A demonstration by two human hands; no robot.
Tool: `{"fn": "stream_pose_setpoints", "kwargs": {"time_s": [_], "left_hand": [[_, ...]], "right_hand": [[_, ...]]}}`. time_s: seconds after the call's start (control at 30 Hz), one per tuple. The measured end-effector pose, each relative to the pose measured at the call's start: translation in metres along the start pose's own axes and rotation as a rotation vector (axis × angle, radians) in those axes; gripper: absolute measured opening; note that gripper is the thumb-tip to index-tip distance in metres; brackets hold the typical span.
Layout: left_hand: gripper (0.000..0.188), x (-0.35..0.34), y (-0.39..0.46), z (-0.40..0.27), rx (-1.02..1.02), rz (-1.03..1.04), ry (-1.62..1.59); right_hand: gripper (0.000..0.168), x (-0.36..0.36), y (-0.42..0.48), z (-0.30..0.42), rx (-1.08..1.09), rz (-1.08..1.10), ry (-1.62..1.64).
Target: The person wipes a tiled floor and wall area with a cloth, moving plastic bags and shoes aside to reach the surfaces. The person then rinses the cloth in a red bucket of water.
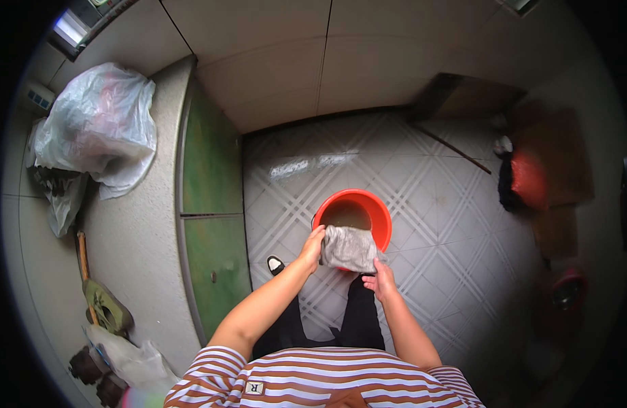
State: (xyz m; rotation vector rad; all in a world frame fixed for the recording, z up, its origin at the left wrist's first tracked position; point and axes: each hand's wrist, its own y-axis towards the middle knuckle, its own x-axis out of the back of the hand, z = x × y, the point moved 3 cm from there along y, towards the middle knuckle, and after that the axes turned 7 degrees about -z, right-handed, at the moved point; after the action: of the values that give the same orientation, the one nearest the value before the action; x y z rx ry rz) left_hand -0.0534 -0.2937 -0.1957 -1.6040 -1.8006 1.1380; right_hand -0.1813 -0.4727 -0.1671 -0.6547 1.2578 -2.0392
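Observation:
A grey cloth point(350, 249), folded into a rough rectangle, is stretched between my two hands. My left hand point(313, 248) grips its left edge, and my right hand point(380, 280) pinches its lower right corner with the other fingers spread. Below the cloth a red plastic bucket point(382, 217) stands on the tiled floor. Murky water point(348, 211) shows inside it, partly hidden by the cloth, which also covers the near rim.
To the left runs a countertop point(140, 245) over green cabinet doors point(211, 163), with a plastic-bag-covered bundle point(99, 122) on it. A thin stick point(453, 148) lies on the floor tiles point(425, 204). At the right are a red plastic bag point(528, 178) and cardboard boxes point(568, 153).

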Motion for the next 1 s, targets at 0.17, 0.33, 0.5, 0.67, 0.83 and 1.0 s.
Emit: {"fn": "stream_pose_setpoints", "kwargs": {"time_s": [0.17, 0.33, 0.5, 0.67, 0.83, 1.0], "left_hand": [[0.025, 0.019, 0.039, 0.067, 0.187, -0.147, 0.290], [0.021, 0.023, 0.051, 0.127, 0.340, -0.054, 0.103], [0.022, 0.022, 0.082, 0.171, 0.377, 0.013, 0.010], [0.024, 0.019, 0.110, 0.180, 0.308, 0.085, -0.132], [0.030, 0.012, 0.131, 0.193, 0.272, 0.202, -0.090], [0.037, 0.013, 0.165, 0.226, 0.220, 0.228, 0.094]], "right_hand": [[0.031, 0.041, 0.112, -0.026, -0.015, -0.016, -0.470], [0.029, 0.049, 0.201, -0.036, 0.293, -0.032, -1.105], [0.059, -0.006, 0.282, -0.027, 0.556, -0.026, -1.448], [0.079, -0.077, 0.368, -0.056, 0.744, 0.095, -1.814], [0.067, -0.062, 0.454, -0.150, 0.550, 0.131, -2.029], [0.045, -0.070, 0.431, -0.124, 0.304, 0.221, -1.851]]}}
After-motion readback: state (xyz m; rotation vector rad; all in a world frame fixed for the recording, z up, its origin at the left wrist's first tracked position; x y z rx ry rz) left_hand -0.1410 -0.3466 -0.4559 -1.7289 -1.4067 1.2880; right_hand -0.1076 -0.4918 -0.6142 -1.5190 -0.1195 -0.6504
